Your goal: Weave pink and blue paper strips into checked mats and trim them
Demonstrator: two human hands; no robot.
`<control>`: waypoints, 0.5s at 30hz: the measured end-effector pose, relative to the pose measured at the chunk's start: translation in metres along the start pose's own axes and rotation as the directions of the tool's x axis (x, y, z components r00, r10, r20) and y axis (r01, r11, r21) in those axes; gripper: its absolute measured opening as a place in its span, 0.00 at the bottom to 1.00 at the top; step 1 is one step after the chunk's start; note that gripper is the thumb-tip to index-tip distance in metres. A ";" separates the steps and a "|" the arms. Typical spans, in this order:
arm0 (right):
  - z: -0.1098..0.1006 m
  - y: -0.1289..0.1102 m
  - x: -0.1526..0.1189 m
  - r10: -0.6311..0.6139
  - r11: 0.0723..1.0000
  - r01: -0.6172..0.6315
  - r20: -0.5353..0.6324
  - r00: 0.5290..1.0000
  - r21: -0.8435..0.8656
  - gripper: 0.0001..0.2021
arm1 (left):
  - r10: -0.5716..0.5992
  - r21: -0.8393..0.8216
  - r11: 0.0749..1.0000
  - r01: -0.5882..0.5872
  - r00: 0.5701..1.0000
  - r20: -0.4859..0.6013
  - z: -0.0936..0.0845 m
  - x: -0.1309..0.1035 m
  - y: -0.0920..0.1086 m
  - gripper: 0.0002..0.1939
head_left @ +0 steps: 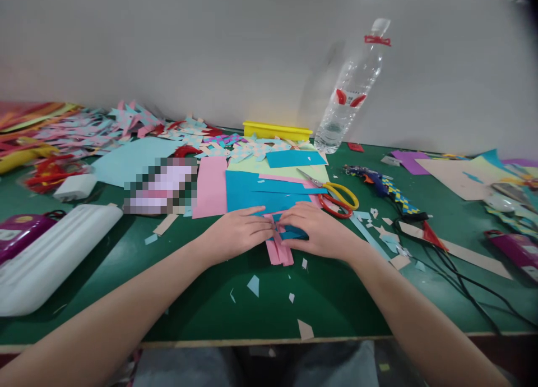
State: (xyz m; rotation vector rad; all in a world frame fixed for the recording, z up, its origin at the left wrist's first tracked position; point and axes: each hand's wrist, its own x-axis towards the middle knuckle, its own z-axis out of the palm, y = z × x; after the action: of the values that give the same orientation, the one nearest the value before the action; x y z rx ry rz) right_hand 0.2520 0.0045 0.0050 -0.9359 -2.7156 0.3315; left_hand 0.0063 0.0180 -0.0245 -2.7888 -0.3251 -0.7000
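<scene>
Green table (336, 297), near its front edge: left hand (237, 233) and right hand (319, 230) meet, fingertips pinching pink strips (279, 252) whose long axis runs toward the person.

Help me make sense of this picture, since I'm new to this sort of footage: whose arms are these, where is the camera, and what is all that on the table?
There is no machine here. The camera sits on a person's head and looks forward and down, so the two bare arms reaching in from below are that person's own. The left hand and right hand meet over pink paper strips and a blue piece, pressing and pinching them on the green table. Behind the hands lie blue paper sheets, a pink sheet and scissors with yellow and red handles. A clear plastic bottle stands by the wall, next to a yellow tray. A white case lies at the left. Woven paper pieces and small scraps are scattered around.
</scene>
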 end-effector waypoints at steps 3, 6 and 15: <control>-0.005 -0.004 0.000 0.021 0.999 -0.019 -0.060 0.998 0.036 0.21 | -0.088 -0.057 0.995 0.086 0.996 -0.029 0.002 -0.003 0.000 0.13; -0.007 -0.009 -0.002 0.021 0.998 -0.017 -0.089 0.996 0.056 0.31 | -0.143 -0.045 0.989 0.141 0.988 -0.061 0.004 -0.004 -0.001 0.16; 0.008 -0.030 -0.002 0.121 0.987 -0.136 -0.152 0.981 -0.089 0.16 | -0.322 -0.190 0.932 0.310 0.946 -0.036 0.002 -0.001 -0.001 0.21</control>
State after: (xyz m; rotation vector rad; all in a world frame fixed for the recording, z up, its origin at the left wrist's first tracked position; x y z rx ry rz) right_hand 0.2342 -0.0209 0.0064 -1.1202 -2.5644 0.1472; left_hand 0.0060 0.0197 -0.0266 -2.9066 -0.7454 -0.9361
